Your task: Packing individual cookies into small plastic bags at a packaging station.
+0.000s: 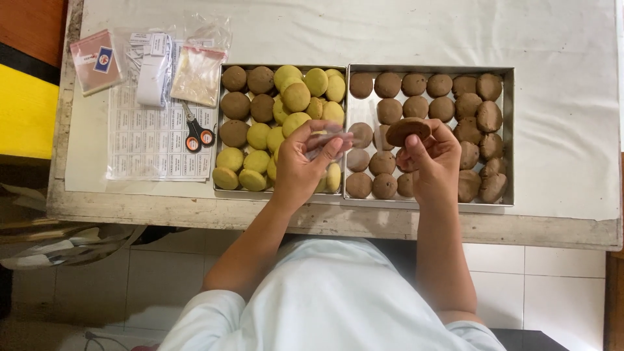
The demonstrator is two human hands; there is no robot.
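- Brown cookie [407, 130]: a round, dark disc, held up above the right tray [509, 136], pinched at its lower edge by the fingertips of the right hand [431, 159]; it is seen just beside the left hand [304, 162], with a narrow gap between the two.
- Table [572, 130]: covered by a white cloth, with both trays set side by side at its near edge.
- Right tray: a shallow metal pan, filled with rows of brown cookies only; a bare patch is seen at its left side under the raised hands.
- Left tray [218, 130]: a matching metal pan touching the right one, brown cookies packed along its left side, yellow cookies [296, 96] heaped in the rest.
- Right hand: fingers are curled in and closed around the brown cookie, palm turned toward the person.
- Left hand: raised over the seam between the trays, thumb and fingers closed on a small clear plastic wrapper [330, 142], which is held out toward the cookie.
- Sheet of labels [146, 146]: laid flat left of the trays, under clear bags.
- Scissors [195, 133]: orange-handled, resting on the sheet, just beside the left tray.
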